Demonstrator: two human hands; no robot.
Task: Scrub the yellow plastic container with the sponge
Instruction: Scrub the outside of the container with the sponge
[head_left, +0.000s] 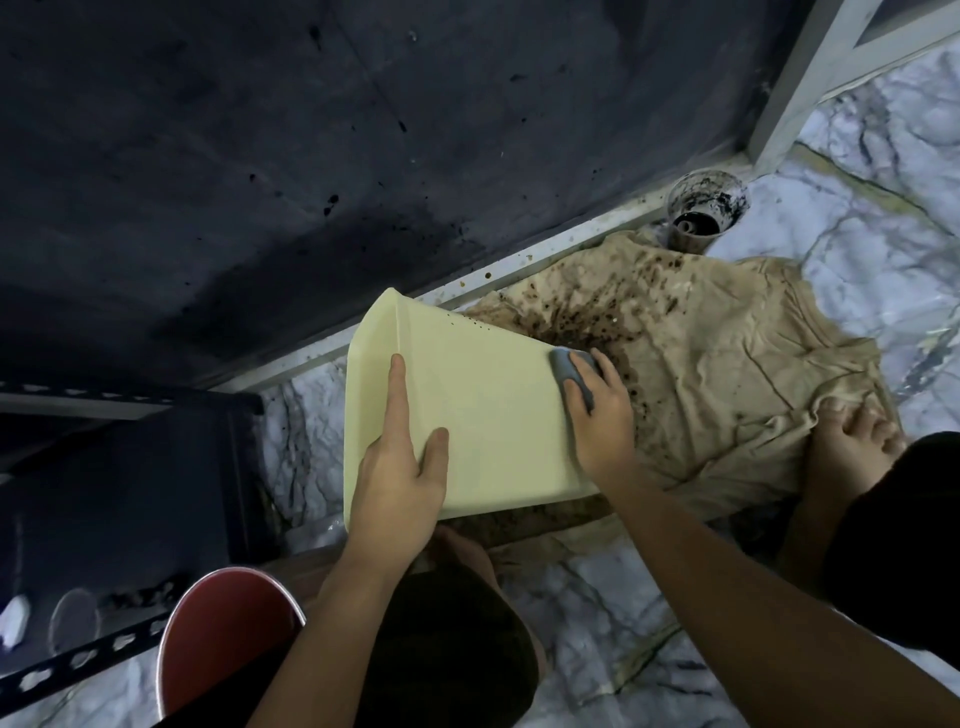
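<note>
Head view, centre of the frame: the yellow plastic container (483, 415) lies tipped over, a pale, smooth, flat wall facing up, its rounded rim toward the left and a few tiny dark specks near its upper edge. No brand, label or writing can be read on it. It rests over a stained tan cloth (727, 364) spread on the marble floor (597, 597). The left hand (402, 467) lies on the near left part of the wall, forefinger and thumb stretched out straight; the other fingers are hidden past the rim. The right hand (597, 410) curls around a grey sponge (571, 371) and presses it to the container's right edge. Upper right of centre, a dirty cup (706, 208) stands beside the cloth. At the lower left a red bowl (223, 634) shows; a bare foot (852, 441) rests on the cloth at right
</note>
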